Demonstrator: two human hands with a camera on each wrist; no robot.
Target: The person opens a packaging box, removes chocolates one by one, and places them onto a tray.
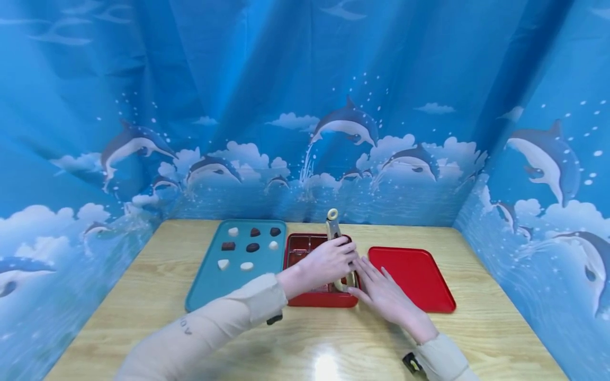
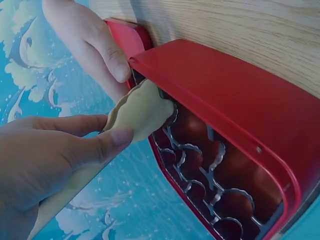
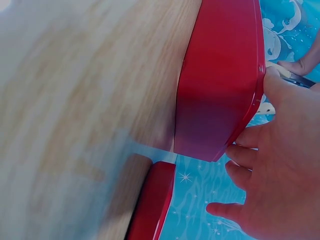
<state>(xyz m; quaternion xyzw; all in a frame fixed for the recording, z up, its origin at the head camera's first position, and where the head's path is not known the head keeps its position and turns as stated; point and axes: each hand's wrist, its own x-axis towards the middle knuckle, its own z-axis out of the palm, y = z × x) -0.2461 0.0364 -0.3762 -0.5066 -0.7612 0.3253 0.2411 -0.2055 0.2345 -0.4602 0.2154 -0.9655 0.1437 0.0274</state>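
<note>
My left hand holds a pair of tongs with a metal body, a cream ring at the top end and cream scalloped tips. Those tips reach down into the right part of a red box; what lies between them is hidden. Wavy dividers split the box's inside into small compartments. Along the box's right side, my right hand rests its fairly straight fingers, with the thumb at the front rim, close to the tongs.
Left of the box, a teal tray carries several white and dark brown chocolates, among them a dark oval one and a white heart. To the right lies a flat red lid. A blue dolphin curtain hangs behind the wooden table.
</note>
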